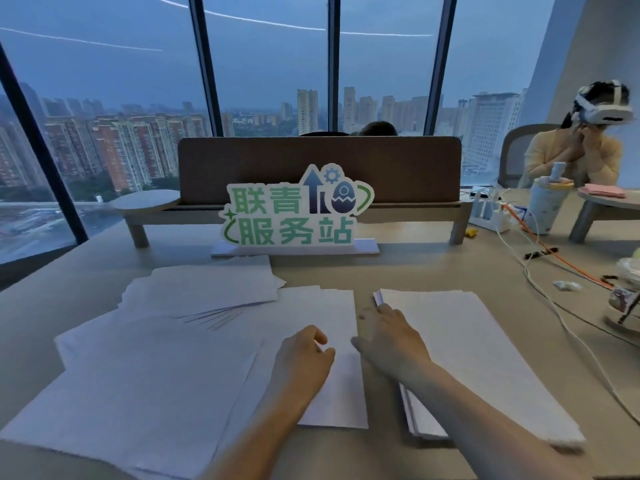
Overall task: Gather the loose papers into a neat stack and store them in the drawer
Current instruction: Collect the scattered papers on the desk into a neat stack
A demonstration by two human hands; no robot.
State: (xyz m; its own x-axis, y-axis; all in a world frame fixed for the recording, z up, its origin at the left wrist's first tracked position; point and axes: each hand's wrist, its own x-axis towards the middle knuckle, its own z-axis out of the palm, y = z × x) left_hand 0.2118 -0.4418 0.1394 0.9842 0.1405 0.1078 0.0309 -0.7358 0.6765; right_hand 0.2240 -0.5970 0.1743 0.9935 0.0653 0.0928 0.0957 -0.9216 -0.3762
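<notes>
A: What is the biggest thing in view?

B: The broad beige desk (86, 271), with tall windows behind it showing a city of towers. At the back of the desk stands the brown padded divider panel (318, 168) on pale legs, and against it leans the white cut-out sign with green characters (294, 213). The sign serves as the landmark.

A: Where are the papers?

B: In front of the sign, nearer the camera. To the sign's left and forward of it lies the wide spread of loose white sheets (145, 368), overlapping and fanned at odd angles. Directly in front of the sign lies a single white sheet (332, 313). Forward and to the right of the sign sits the squared white paper stack (467, 348), its edges lined up.

A: And the hands?

B: The two hands are close together in front of the sign but not touching. The left hand (304, 351) rests on the single sheet with its fingers curled under; whether they pinch the paper cannot be told. The right hand (388, 334) lies with straight fingers on the stack's left edge.

A: Anything else?

B: Far right of the sign sits a person in a pale yellow top (571, 157) wearing a white headset. White cables (540, 289) trail across the desk there.
</notes>
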